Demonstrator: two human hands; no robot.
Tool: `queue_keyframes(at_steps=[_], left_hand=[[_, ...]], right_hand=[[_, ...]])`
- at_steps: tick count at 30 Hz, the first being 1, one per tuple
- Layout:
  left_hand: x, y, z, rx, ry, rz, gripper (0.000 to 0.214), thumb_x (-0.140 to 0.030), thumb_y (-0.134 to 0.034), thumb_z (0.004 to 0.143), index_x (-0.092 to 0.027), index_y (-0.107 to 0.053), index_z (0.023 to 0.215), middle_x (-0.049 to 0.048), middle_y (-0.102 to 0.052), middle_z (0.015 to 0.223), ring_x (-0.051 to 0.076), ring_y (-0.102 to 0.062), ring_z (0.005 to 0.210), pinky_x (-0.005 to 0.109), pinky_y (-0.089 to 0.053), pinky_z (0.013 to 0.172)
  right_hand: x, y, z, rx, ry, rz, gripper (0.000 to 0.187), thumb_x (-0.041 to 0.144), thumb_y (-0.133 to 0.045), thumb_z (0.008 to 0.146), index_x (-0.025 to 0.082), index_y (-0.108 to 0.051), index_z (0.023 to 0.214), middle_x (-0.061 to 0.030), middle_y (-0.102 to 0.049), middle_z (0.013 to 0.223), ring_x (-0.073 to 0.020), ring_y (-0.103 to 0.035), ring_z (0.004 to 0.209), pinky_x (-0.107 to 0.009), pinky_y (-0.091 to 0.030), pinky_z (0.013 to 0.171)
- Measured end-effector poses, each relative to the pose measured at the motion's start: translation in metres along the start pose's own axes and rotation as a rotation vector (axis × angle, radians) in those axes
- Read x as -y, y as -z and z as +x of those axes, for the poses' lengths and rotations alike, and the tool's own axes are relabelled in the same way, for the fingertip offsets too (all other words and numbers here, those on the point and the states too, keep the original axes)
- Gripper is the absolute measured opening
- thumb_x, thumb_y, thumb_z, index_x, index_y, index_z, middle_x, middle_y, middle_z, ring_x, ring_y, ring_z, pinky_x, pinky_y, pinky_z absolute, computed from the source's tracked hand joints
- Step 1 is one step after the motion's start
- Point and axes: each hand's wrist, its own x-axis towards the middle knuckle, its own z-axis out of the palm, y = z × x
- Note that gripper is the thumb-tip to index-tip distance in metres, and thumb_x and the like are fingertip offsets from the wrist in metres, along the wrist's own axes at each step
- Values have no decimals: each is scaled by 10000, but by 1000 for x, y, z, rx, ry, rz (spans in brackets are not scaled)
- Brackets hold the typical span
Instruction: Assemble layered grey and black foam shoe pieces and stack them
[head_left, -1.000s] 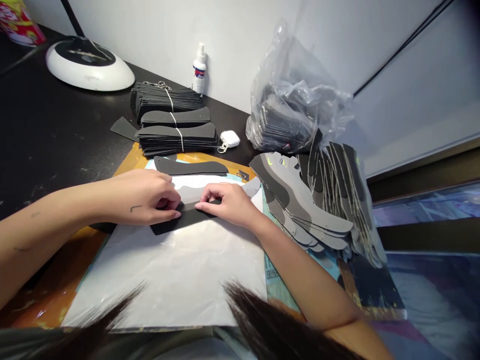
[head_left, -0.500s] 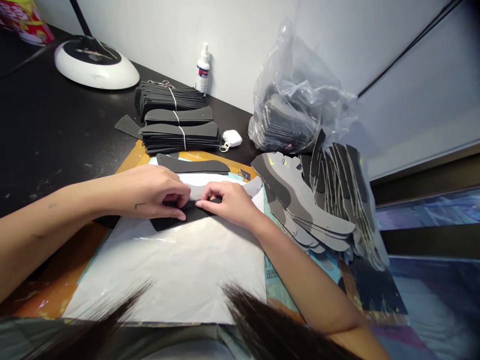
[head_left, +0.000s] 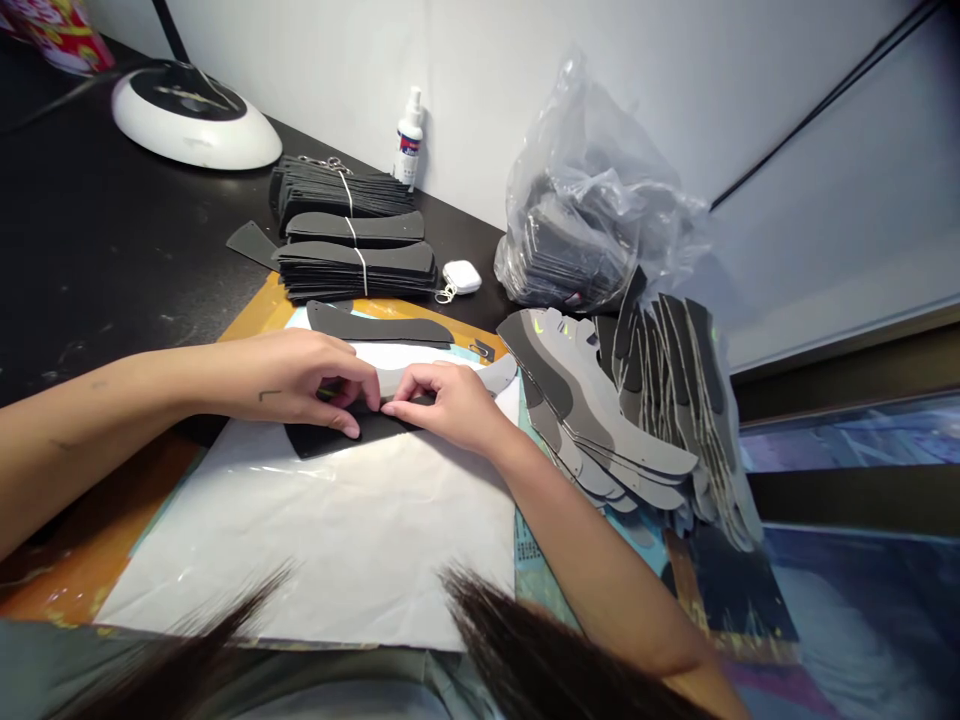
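A flat, curved black shoe-upper piece point(head_left: 322, 442) lies on a white sheet point(head_left: 315, 540) in front of me. My left hand point(head_left: 311, 382) is closed on its upper edge, thumb pressing the black surface. Close beside it, my right hand point(head_left: 450, 402) pinches the same edge between thumb and bent fingers. Behind the fingers a light grey curved piece point(head_left: 501, 374) runs along the black one; whether the two are joined there is hidden by my hands. Just beyond lies another dark piece point(head_left: 382, 325).
Banded stacks of black pieces point(head_left: 352, 272) stand at the back left, near a spray bottle point(head_left: 409, 140) and a white case point(head_left: 461, 277). To the right are layered grey uppers point(head_left: 622, 430) and a plastic bag of pieces point(head_left: 592, 210). A lamp base point(head_left: 217, 145) sits far left.
The whole view has shifted slightly. Both hands keep nearly the same hold on the black piece, with only small finger movement at its upper edge.
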Motion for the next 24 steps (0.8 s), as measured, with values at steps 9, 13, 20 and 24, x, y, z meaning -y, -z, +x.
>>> queue_keyframes(at_steps=[9,13,20,24], left_hand=[[5,0,1,14,-22,42,193,-272,-681,911,-247,-733,1095,-11,-642,816,116,-538,733,189,-368,713],[0,1,2,31,-15,45,221,-294,-684,899,-241,-749,1104,7,-655,818,136,-553,743,200,-384,729],[-7,3,3,46,-42,71,223,-241,-653,917,-259,-754,1114,0,-639,789,133,-539,740,200,-372,749],[-1,3,3,54,-73,84,236,-263,-640,937,-275,-747,1147,2,-633,793,129,-544,747,190,-376,745]], right_hand=[[0,5,-1,17,56,-21,155,285,-712,863,185,-660,757,18,-679,769,-124,-561,741,-244,-358,696],[-7,17,-2,115,108,24,116,305,-662,895,197,-689,864,27,-636,742,-114,-523,685,-242,-363,687],[-17,21,-4,92,120,12,123,321,-650,889,205,-688,878,45,-554,674,-106,-459,615,-242,-351,654],[-15,20,-4,99,113,-16,121,316,-657,883,201,-692,870,36,-571,688,-111,-471,635,-241,-353,663]])
